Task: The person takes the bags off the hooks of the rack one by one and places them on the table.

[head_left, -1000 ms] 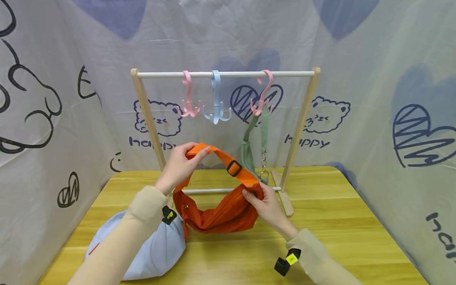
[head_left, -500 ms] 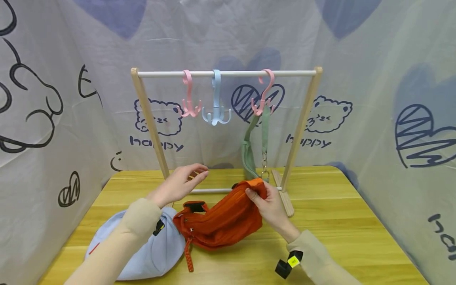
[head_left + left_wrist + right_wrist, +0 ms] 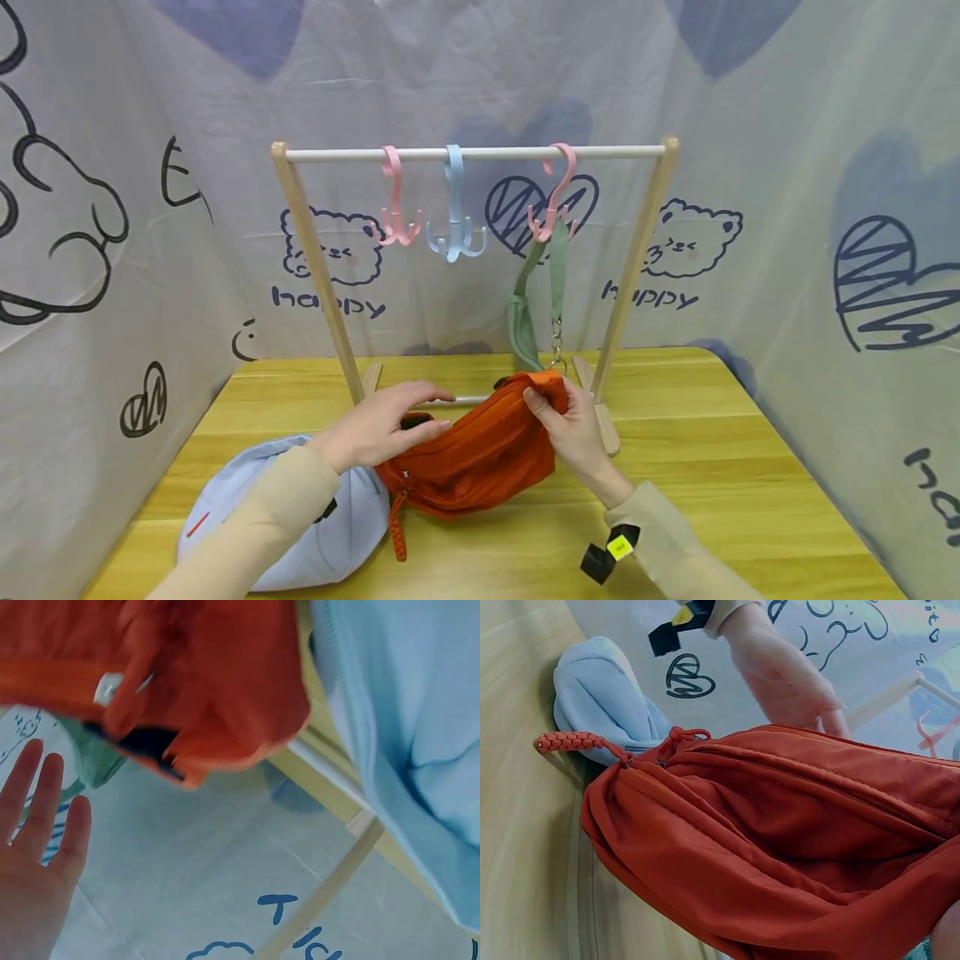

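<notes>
Right hand pinching one end of the orange bag, left hand kinda loose beside it; wood-grain table underneath it, doodly curtain behind it.

Both cream sleeves ended in plain, thick cuffs, each fitted with a boxy black gadget bearing a yellow sticker.

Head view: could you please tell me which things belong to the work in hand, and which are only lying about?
In the work, it seems:
red-orange bag, gripped by the right hand
left hand, close to the bag

Apparently just around:
light blue bag, lying on the table
green bag, hanging from a pink hook
blue hook and other pink hook, on the rack
</notes>
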Motion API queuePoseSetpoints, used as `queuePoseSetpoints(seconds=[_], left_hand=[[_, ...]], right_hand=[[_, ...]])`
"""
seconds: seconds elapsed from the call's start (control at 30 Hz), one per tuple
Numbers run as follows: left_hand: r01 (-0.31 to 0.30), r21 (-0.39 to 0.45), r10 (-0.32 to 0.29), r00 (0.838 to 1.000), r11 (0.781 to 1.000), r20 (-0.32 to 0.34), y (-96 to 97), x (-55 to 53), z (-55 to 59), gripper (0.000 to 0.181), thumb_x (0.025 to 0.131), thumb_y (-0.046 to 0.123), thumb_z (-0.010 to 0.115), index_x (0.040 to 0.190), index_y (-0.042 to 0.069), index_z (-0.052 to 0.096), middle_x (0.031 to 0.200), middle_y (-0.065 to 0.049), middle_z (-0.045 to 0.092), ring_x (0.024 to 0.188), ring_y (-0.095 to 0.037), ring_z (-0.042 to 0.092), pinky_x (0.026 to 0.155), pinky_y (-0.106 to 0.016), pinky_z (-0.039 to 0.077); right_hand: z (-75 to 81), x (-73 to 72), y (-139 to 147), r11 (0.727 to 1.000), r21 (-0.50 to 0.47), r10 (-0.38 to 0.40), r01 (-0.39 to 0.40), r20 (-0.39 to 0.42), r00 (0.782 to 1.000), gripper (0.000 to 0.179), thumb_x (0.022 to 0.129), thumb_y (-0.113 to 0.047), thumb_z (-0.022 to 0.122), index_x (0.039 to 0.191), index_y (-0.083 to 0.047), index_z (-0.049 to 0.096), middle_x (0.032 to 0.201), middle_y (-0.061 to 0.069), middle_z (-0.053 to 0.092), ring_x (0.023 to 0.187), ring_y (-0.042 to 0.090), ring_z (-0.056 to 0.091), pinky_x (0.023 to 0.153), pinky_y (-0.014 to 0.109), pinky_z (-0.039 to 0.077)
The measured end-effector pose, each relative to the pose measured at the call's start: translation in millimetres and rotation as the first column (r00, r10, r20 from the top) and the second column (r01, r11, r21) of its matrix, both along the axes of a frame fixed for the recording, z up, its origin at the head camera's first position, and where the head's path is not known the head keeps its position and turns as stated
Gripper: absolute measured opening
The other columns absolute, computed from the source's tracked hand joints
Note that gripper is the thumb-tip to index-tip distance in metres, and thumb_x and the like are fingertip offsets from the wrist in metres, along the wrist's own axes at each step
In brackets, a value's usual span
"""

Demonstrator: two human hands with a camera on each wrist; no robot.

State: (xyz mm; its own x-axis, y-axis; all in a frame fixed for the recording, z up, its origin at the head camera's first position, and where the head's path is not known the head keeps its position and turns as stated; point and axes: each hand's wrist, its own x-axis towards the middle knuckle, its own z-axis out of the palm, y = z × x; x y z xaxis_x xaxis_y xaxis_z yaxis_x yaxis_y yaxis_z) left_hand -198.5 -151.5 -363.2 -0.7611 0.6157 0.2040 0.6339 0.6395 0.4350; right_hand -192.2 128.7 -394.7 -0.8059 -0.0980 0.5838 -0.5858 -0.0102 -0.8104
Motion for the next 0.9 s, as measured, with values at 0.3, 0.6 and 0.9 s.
queuePoseSetpoints(seconds=[0.3,0.6,0.9], left_hand=[[0.018,-0.136,-0.022,0.999,0.991,-0.03,9.5,0.8,-16.8,0.066,0.089,0.068,0.06,0.142,0.029,0.055,0.137,0.006,0.062,0.122,-0.018,0.06,0.11,-0.045,0.045],[0.0,-0.186,-0.021,0.994,0.983,-0.11,9.6,-2.4,-29.8,0.064,0.089,0.068,0.06,0.135,0.023,0.061,0.13,0.006,0.066,0.121,-0.019,0.06,0.108,-0.046,0.045],[0.003,-0.156,-0.019,0.994,0.988,-0.104,0.2,-3.3,-45.2,0.046,0.1,0.057,0.051,0.121,0.019,0.069,0.122,0.003,0.069,0.12,-0.023,0.062,0.108,-0.046,0.046]], right_hand=[[0.7,0.8,0,0.996,-0.079,-0.032,0.034,0.024,0.999,0.016,0.096,0.005,0.06,0.107,0.017,0.06,0.092,-0.019,0.069,0.083,-0.002,0.065,0.074,0.016,0.054],[1.8,3.6,1,0.989,-0.12,-0.084,0.091,0.054,0.995,0.015,0.097,0.004,0.06,0.106,0.015,0.062,0.089,-0.014,0.069,0.08,0.0,0.066,0.07,0.017,0.054],[-0.7,4.4,6,0.985,-0.14,-0.085,0.1,0.11,0.99,0.016,0.099,0.001,0.059,0.107,0.015,0.062,0.088,-0.012,0.071,0.08,0.002,0.069,0.07,0.019,0.057]])
